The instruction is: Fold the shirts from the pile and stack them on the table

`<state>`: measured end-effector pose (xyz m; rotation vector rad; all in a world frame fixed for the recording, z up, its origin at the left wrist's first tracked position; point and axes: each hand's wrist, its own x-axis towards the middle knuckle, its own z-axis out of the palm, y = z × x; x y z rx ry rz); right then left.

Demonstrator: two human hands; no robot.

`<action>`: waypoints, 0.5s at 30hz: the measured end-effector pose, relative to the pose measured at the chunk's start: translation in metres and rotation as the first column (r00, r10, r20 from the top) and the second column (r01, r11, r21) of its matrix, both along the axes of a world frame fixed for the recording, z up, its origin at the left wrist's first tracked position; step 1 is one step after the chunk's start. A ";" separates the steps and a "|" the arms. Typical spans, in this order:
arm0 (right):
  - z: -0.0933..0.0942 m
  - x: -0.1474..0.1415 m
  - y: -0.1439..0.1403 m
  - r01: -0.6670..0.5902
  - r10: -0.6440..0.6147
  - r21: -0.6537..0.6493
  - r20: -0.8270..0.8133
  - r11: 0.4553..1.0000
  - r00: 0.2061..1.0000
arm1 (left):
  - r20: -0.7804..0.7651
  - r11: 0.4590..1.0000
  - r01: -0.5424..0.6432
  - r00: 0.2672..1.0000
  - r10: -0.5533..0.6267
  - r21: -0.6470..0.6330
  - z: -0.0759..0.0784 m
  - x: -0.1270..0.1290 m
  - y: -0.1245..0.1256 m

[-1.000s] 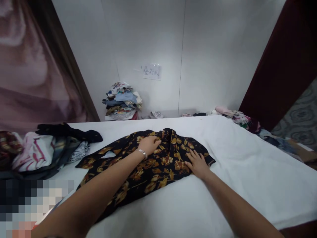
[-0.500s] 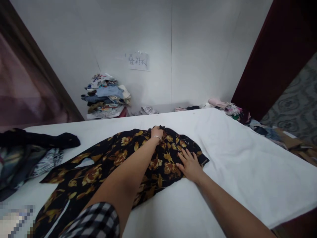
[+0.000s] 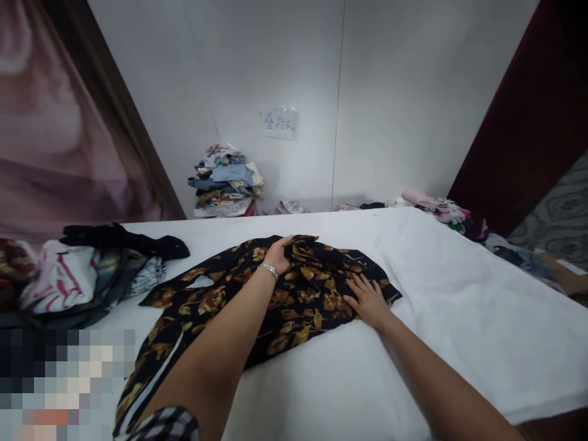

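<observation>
Broadly, a pale wall (image 3: 395, 110) stands behind everything, and a white-covered desk (image 3: 478, 318) stretches in front of it. The patterned shirt (image 3: 298, 300), black with golden-brown flowers, lies across the near middle of the desk, one part trailing toward the lower left corner. Left of it sits a heap of clothes (image 3: 59, 278); beyond the far edge rises a stack of clothes (image 3: 225, 184) against the wall.

As for progress, the shirt appears laid out broadly, but its upper part is bunched and creased, so the spreading looks unfinished. No neat fold shows in it.

The left hand (image 3: 278, 254) is at the bunched upper edge; its grip looks narrow, seemingly pinching the fabric, though the fingertips are partly hidden. The right hand (image 3: 371, 304) rests flat on the shirt's right side, fingers spread wide, holding nothing. Smallest is a silvery bracelet (image 3: 271, 270) on the left wrist.
</observation>
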<state>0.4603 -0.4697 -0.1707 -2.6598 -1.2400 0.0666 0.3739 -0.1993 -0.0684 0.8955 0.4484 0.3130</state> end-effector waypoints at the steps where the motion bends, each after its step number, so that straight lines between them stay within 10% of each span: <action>1: 0.000 0.000 0.000 0.001 -0.001 -0.003 0.003 1.000 1.000 | 0.003 1.000 -0.008 1.000 0.008 0.005 0.004 0.003 0.000; 9: -0.002 0.002 -0.001 -0.017 0.017 -0.014 0.024 1.000 1.000 | 0.297 0.993 -0.024 0.955 -0.012 0.117 0.046 -0.022 0.012; 13: -0.005 0.003 -0.003 -0.014 0.015 -0.014 0.057 1.000 0.998 | -0.105 0.902 0.295 0.955 -0.276 0.314 0.025 -0.085 0.034; 15: -0.007 0.004 -0.003 -0.018 0.019 -0.015 0.073 1.000 0.997 | -0.386 0.823 0.379 0.897 -0.214 0.424 0.013 -0.113 0.050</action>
